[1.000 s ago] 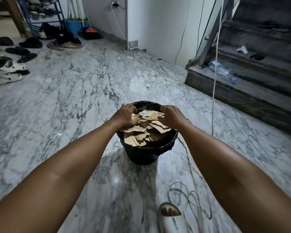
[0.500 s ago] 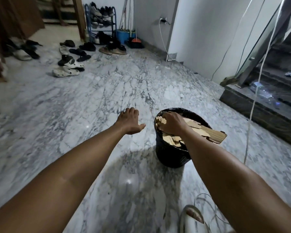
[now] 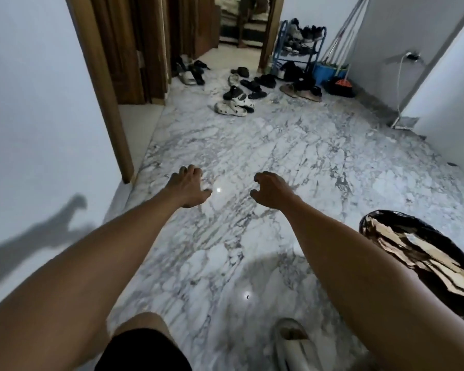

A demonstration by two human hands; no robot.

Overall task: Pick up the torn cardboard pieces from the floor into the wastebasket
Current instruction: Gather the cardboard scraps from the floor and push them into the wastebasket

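The black wastebasket (image 3: 374,218) stands at the right edge, blurred, filled with brown torn cardboard pieces (image 3: 418,255). My left hand (image 3: 186,190) stretches out over the marble floor with fingers spread and nothing in it. My right hand (image 3: 272,192) hovers beside it with fingers loosely curled, also holding nothing, well to the left of the basket. No cardboard shows on the visible floor.
A white wall and wooden door frame (image 3: 105,89) close in on the left. Scattered shoes (image 3: 236,100), a blue shoe rack (image 3: 298,44) and brooms stand at the far end. My knee (image 3: 142,341) and my white slipper (image 3: 292,341) are at the bottom.
My right hand left the wastebasket and now hangs over the floor. The view swung left, so the basket slid to the right edge and the stairs went out of sight.
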